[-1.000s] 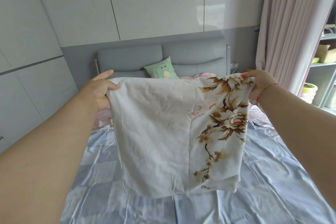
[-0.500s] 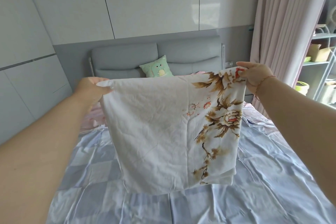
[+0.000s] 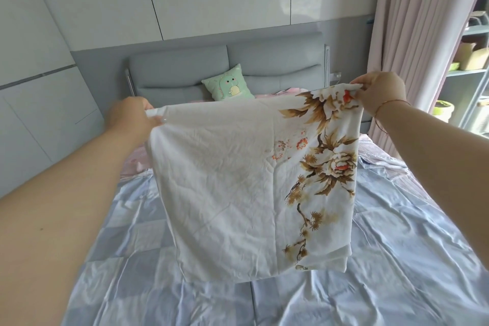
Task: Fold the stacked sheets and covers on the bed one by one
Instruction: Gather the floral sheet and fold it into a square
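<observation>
Right under the hands lies the bed, spread with a shiny blue checked sheet that is full of small wrinkles. Above it, between the two hands, hangs the white cover, already folded to a smaller shape, with brown and orange flowers running down the side near the right hand. Its bottom edge hangs just over the blue sheet. The left hand grips one top corner, with fingers curled round a bunched bit of cloth. The right hand pinches the other top corner, a thin bracelet on its wrist, and it sits a little higher than the left hand. The top edge is pulled fairly straight between them. I think the next fold could go crooked, because one hand is higher and the layers near the bottom right corner do not line up well. If one hand lets go too soon, the cover could flop down and open up again. Past the hands a green pillow leans on the grey headboard, with some pink bedding near it. Far off beyond the right hand hangs a pink curtain
</observation>
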Action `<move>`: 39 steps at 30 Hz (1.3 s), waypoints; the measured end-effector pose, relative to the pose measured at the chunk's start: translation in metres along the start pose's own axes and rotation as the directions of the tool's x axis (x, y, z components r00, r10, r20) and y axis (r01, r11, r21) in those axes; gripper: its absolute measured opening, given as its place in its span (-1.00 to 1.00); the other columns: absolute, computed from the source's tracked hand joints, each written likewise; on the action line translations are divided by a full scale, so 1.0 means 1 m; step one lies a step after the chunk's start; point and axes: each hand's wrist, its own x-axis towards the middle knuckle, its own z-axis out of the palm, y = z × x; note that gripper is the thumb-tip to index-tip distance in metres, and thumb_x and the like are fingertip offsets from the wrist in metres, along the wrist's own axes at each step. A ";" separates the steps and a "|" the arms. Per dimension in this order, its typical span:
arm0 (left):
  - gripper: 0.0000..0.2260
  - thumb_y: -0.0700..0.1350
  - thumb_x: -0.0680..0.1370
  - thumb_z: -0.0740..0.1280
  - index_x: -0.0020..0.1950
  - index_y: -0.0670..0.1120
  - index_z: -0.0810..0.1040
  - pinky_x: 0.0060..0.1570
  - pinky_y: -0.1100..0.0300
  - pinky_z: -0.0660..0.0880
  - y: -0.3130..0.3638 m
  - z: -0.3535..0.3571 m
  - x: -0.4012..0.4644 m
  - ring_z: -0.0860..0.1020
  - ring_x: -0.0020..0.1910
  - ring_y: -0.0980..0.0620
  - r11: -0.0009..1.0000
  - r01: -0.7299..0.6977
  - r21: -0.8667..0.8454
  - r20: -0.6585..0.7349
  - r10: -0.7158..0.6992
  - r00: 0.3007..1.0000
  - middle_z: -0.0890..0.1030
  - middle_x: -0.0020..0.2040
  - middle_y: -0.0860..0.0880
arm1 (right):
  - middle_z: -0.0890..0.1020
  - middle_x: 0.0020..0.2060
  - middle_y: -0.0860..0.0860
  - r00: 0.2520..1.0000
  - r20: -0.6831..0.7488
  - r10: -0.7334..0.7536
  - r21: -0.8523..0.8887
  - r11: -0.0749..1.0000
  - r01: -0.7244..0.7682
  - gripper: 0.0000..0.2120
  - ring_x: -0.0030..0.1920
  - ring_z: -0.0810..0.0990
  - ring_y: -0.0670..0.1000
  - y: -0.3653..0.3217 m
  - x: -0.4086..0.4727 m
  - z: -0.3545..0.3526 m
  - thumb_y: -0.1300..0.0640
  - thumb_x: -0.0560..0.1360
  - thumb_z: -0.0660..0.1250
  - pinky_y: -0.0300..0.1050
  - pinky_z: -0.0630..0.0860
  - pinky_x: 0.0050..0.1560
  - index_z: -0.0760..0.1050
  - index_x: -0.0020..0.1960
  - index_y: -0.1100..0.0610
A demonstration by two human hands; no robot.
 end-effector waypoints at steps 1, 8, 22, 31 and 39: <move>-0.74 -0.06 0.48 0.48 0.02 -0.21 0.60 -0.12 0.10 0.36 0.000 0.005 0.000 0.52 -0.03 -0.21 1.000 -0.005 0.028 0.005 0.004 1.000 0.62 0.01 -0.24 | 0.64 0.10 0.12 1.000 0.007 -0.002 -0.045 0.999 0.002 -0.77 0.08 0.58 0.17 0.001 0.001 0.003 0.19 0.51 0.29 -0.02 0.52 0.15 0.64 0.11 0.13; -0.78 -0.11 0.56 0.38 0.15 -0.18 0.56 -0.11 0.08 0.39 -0.009 0.067 0.014 0.54 0.07 -0.26 0.997 0.071 0.024 0.104 -0.073 0.992 0.56 0.19 -0.27 | 0.66 0.05 0.13 0.989 0.005 0.148 -0.010 0.989 -0.148 -0.78 0.05 0.57 0.17 0.021 0.000 0.049 0.20 0.52 0.29 -0.10 0.49 0.05 0.64 0.10 0.11; -0.93 -0.23 0.56 0.32 0.02 -0.12 0.55 -0.15 0.05 0.46 -0.035 0.110 -0.006 0.52 -0.16 -0.18 0.930 0.014 -0.367 -0.047 -0.033 0.998 0.56 -0.15 -0.15 | 0.65 -0.22 0.02 0.988 -0.040 0.148 0.272 0.953 -0.132 -0.86 -0.22 0.54 -0.02 0.069 -0.028 0.044 0.17 0.40 0.45 -0.16 0.56 -0.03 0.67 -0.05 0.06; -0.68 -0.37 0.41 0.45 -0.33 0.03 0.53 -0.23 0.14 0.40 -0.104 0.155 -0.143 0.55 -0.19 -0.11 0.937 0.224 -0.269 0.442 -0.087 0.893 0.57 -0.22 -0.07 | 0.65 -0.35 -0.06 0.754 0.648 0.108 -0.131 0.991 -0.030 -0.76 -0.25 0.61 0.00 0.133 -0.114 0.059 0.16 0.13 0.65 -0.25 0.52 -0.17 0.63 -0.29 0.02; -0.71 -0.54 0.35 0.37 -0.43 -0.21 0.48 -0.29 0.34 0.45 -0.128 0.173 -0.198 0.49 -0.24 0.06 0.882 0.444 -0.159 0.773 -0.169 0.611 0.56 -0.29 0.00 | 0.57 -0.41 -0.18 0.318 0.931 0.178 -0.207 0.977 0.058 -0.75 -0.24 0.48 -0.09 0.148 -0.157 0.081 0.16 0.17 0.60 -0.21 0.36 -0.19 0.53 -0.40 -0.01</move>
